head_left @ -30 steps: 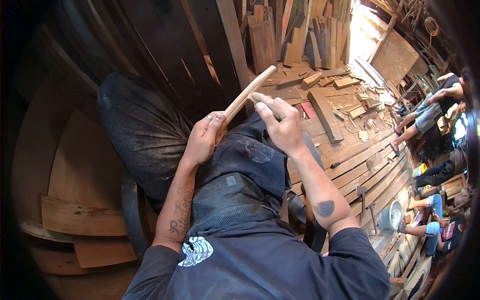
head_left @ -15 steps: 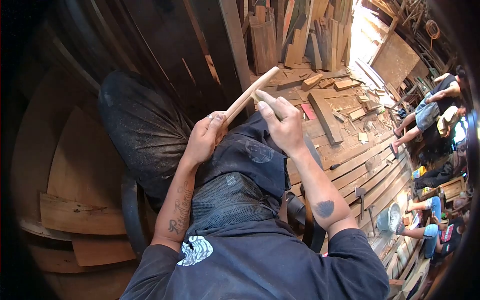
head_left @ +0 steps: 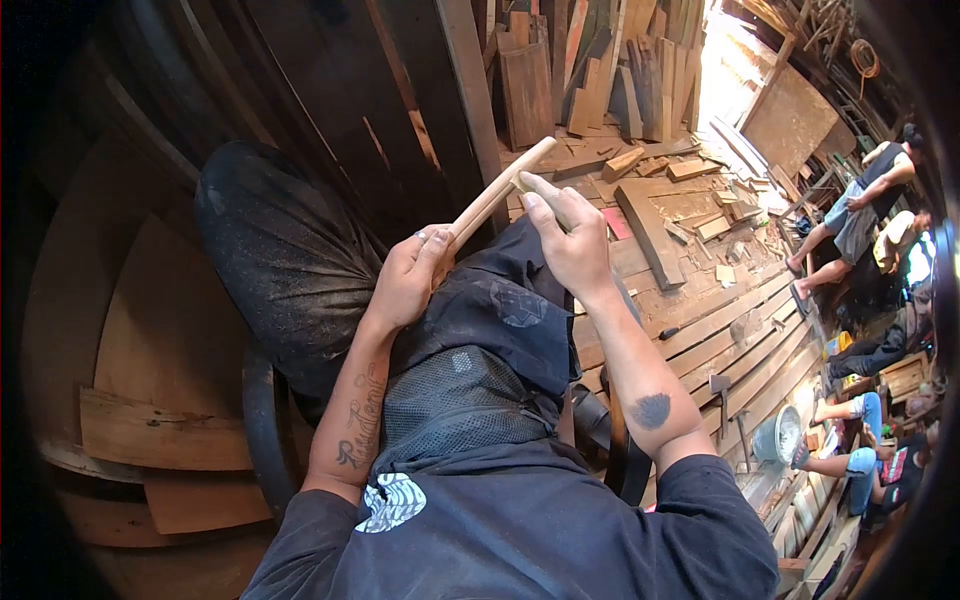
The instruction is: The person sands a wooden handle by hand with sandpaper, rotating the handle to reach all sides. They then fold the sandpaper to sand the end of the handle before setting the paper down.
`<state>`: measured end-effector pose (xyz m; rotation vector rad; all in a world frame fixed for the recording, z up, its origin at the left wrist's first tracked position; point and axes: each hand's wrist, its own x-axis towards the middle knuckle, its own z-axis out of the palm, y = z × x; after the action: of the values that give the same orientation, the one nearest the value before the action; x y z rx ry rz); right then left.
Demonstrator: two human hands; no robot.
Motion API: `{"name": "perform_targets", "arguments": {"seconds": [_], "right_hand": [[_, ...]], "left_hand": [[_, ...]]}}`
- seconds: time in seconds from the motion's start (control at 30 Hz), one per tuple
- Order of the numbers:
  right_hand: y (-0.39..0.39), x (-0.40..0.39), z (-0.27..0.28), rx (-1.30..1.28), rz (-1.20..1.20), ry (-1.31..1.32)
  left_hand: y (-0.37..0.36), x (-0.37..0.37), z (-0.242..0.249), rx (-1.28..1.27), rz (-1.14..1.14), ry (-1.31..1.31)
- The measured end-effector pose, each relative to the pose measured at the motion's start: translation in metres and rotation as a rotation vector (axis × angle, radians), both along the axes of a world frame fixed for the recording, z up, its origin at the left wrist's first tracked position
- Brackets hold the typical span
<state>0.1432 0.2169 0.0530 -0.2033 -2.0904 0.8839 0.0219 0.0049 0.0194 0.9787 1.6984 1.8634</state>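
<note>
Far left, large brown boards [head_left: 165,330] with curved edges, plus a paler flat board [head_left: 165,430] with visible grain. Next, a raised knee [head_left: 285,235] in dark wrinkled cloth, speckled with pale dust. Left hand [head_left: 410,270] closed around the near end of a wooden stick [head_left: 486,203], thumb laid on top. Stick is slim, rounded, pale, smooth-looking; held above the lap, slanting from the left hand toward far right, far end free. Right hand [head_left: 572,228] at the stick's right side, thumb and index finger in a narrow pinch on a small tan piece [head_left: 518,183] against the stick; piece mostly hidden, material cannot be told. Beyond, rough upright planks [head_left: 525,95] stand at the far side. Right of the hands, a flat pink piece [head_left: 617,223] and a thick rectangular beam [head_left: 650,235] lie on the floor, blocky offcuts scattered around. Nearer, floor slats [head_left: 730,320] run in long strips; a hammer-like tool [head_left: 720,385] lies on them. To its right, a round grey bucket [head_left: 768,440] with whitish contents, exact stuff unclear. Far right, a standing person [head_left: 870,195] and, nearer, a seated person [head_left: 868,462] in blue shorts.
</note>
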Motion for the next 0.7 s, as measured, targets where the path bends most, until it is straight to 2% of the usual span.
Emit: {"name": "perform_targets", "arguments": {"seconds": [0.1, 0.13, 0.23, 0.4, 0.5, 0.53, 0.7], "right_hand": [[-0.01, -0.001, -0.009, 0.082, 0.056, 0.072], [-0.014, 0.003, -0.007, 0.071, 0.075, 0.019], [-0.005, -0.004, -0.005, 0.05, 0.053, 0.109], [-0.011, 0.004, -0.004, 0.044, 0.074, 0.008], [-0.006, 0.002, -0.005, 0.091, 0.062, 0.011], [-0.004, -0.001, -0.004, 0.018, 0.057, 0.084], [-0.008, 0.003, -0.003, 0.062, 0.068, 0.007]], "left_hand": [[-0.002, -0.002, -0.003, 0.02, -0.009, -0.004], [-0.001, -0.003, -0.003, 0.034, -0.014, -0.006], [0.0, -0.003, -0.005, 0.03, -0.023, -0.02], [0.0, -0.002, -0.005, 0.043, -0.011, -0.044], [0.001, -0.002, -0.005, 0.045, -0.015, -0.034], [0.001, -0.002, -0.006, 0.038, -0.015, -0.016], [-0.002, 0.0, -0.003, 0.049, -0.007, -0.033]]}}
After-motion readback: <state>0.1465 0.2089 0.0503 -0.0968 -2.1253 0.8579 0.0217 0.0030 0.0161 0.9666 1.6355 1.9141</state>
